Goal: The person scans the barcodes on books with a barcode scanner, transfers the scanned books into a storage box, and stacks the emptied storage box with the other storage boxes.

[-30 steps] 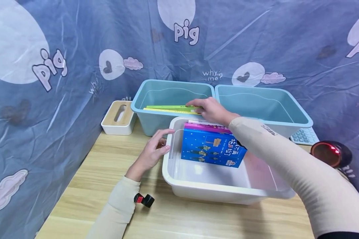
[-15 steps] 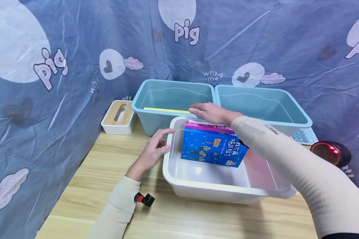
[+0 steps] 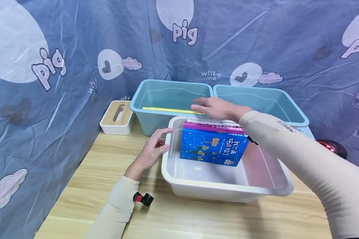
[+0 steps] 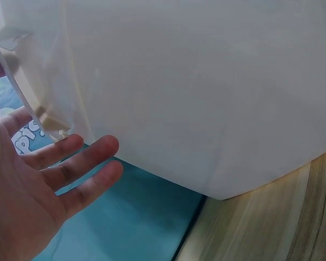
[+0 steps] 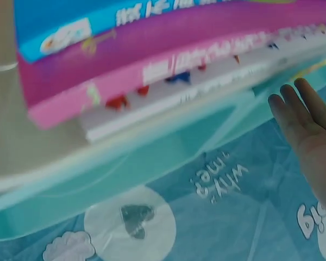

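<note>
My left hand (image 3: 152, 146) touches the left rim of a white plastic bin (image 3: 215, 194). In the left wrist view its fingers (image 4: 89, 157) lie loosely spread along the bin's outer wall. Inside the bin stand a blue picture book (image 3: 210, 149) with its cover toward me, a magenta book (image 3: 212, 126) and a white book (image 3: 209, 122) behind it. My right hand (image 3: 216, 108) hovers palm down at the front right of the left teal bin (image 3: 143, 116), fingers extended and holding nothing. A yellow book edge (image 3: 170, 110) shows in that teal bin, just left of the hand.
A second teal bin (image 3: 287, 99) stands beside the first, partly behind my right arm. At the left is a white tissue box (image 3: 116, 129) with a wooden lid. A keypad (image 3: 305, 132) and a dark round device with a red light (image 3: 332, 147) sit at the right.
The green book my right hand held has gone down out of sight in the left teal bin. That hand has let go and shifted slightly right. The left hand stays at the rim.
</note>
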The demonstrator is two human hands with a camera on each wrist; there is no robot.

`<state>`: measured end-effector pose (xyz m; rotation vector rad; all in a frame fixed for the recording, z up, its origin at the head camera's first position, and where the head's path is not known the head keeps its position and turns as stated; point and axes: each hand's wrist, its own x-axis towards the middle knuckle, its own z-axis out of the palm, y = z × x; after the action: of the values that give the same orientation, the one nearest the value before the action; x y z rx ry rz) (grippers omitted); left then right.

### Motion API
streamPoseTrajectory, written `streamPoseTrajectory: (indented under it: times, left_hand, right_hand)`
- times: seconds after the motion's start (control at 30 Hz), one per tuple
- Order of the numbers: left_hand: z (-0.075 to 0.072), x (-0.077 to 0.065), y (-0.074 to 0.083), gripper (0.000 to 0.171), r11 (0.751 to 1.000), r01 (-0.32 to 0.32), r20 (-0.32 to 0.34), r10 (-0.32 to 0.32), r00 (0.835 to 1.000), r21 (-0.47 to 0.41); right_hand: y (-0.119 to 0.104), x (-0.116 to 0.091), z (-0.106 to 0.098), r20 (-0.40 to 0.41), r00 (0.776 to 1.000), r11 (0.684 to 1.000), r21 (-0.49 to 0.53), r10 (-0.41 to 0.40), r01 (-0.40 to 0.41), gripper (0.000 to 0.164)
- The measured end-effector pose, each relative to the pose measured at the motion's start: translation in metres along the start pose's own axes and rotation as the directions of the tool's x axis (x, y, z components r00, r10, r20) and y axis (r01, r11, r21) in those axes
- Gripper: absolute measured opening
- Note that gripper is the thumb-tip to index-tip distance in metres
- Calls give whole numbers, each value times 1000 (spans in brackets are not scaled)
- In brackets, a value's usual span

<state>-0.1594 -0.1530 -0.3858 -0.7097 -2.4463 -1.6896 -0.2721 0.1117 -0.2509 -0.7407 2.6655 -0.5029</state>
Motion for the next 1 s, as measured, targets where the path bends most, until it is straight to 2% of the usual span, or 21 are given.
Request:
streamPoseTrajectory:
  times: [0.23,0.47,0.73,0.87,1.0]
  left_hand:
    - [1,-1,-1,51,1000,-7,-2,7,1000,13]
    - [1,-1,1,51,1000,-9,2,9,1000,13]
    - [-2,-2,1,50,1000,-10,-9,10,1000,14]
    - [-1,-1,2,50,1000,-18,-11,19,1000,21]
    - [1,-1,1,51,1000,-24,-4,24,1000,14]
  right_hand:
    - [11,-27,-16,-73,997,1000,-16,-13,12,67]
    - [20,-77,-21,-169,985,998,-52,-44,35,63]
    - [25,-125,-4,-186,977,992,-94,-101,85,55]
    - [31,-140,8,-166,979,991,-83,-120,107,55]
    - [40,-150,19,-138,986,995,-56,-95,88,57]
